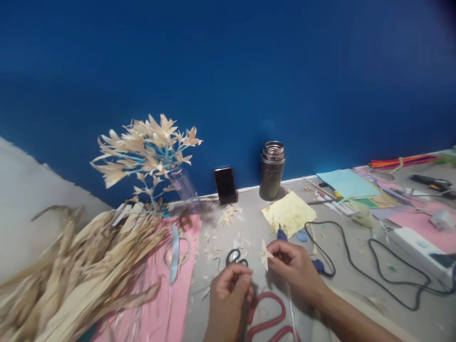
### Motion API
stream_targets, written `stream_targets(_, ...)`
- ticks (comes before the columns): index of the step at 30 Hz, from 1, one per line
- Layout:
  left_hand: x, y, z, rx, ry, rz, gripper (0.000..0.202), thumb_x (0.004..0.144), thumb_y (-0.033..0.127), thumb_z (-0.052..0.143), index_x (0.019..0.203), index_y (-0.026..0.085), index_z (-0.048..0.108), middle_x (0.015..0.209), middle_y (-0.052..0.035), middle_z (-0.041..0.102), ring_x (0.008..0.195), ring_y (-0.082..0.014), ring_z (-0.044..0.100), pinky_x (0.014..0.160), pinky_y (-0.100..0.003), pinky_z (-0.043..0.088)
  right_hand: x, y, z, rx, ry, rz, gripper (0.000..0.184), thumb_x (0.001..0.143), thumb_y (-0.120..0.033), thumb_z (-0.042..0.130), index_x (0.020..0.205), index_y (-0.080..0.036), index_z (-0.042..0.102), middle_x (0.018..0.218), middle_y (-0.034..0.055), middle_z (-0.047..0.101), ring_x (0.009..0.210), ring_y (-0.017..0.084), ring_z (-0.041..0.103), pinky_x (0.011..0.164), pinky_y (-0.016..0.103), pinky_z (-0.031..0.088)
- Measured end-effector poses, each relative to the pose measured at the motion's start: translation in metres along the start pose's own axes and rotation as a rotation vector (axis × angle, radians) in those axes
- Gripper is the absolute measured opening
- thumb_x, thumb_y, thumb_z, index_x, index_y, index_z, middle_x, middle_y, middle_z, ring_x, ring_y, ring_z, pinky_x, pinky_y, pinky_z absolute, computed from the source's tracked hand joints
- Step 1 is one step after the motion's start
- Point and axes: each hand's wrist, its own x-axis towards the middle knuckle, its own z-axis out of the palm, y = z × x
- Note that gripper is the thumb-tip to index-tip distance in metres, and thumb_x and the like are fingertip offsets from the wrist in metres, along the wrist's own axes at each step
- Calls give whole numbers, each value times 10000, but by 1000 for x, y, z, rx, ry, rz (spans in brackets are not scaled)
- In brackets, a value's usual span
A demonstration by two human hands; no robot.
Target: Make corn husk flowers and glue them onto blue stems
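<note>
My right hand (294, 270) pinches a small pale corn husk flower (265, 256) between thumb and fingertips. Just left of it, my left hand (231, 294) is closed, its thumb and fingers drawn together. Whatever those fingers hold, if anything, is too small to make out. Red scissor handles (269, 314) lie on the table between my wrists. Beyond my left hand are black-handled scissors (235, 257), partly covered by it. A blue-handled corded tool (281, 232) lies behind my right hand, partly hidden. A thin pale stick (292, 308) shows below my right hand.
Dry corn husks (71, 270) spread over pink paper (188, 270) at left. Husk flowers (153, 137) lean in a clear vase (183, 187). A phone (225, 186), an uncapped flask (271, 175) and yellow paper (290, 213) are behind. A black cable (347, 256) loops toward a power strip (422, 249).
</note>
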Motion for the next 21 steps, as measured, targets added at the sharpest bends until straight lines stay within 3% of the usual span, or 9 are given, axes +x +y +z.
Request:
stream_targets(4, -1, 5, -1, 62, -53, 137, 176, 742, 259, 768, 896, 184, 729, 793, -16, 648, 725, -150, 568, 683, -253, 459, -9, -1, 11, -112, -197, 34, 114, 732, -280, 621, 694, -176, 650, 567, -36, 541, 533, 113, 443, 511, 229, 335)
stream_targets(9, 0, 9, -1, 97, -129, 252, 53, 768, 231, 757, 771, 182, 736, 775, -15, 587, 756, -156, 540, 707, -251, 433, -11, -3, 13, -142, -239, 33, 136, 730, -298, 616, 692, -172, 645, 584, -28, 552, 549, 118, 446, 529, 231, 337)
stream_targets(16, 1, 6, -1, 11, -146, 185, 164, 758, 246, 756, 664, 171, 644, 770, -6, 524, 739, -144, 491, 686, -239, 408, -11, -1, 13, -185, -281, 35, 117, 735, -283, 606, 686, -183, 639, 556, -47, 474, 536, 109, 383, 506, 223, 289)
stream_targets(21, 1, 7, -1, -46, -145, 135, 243, 726, 277, 792, 603, 161, 617, 730, 5, 497, 669, -120, 452, 604, -221, 380, -13, 0, 15, -167, -319, 55, 123, 760, -297, 637, 727, -182, 663, 559, -46, 510, 539, 111, 410, 499, 221, 294)
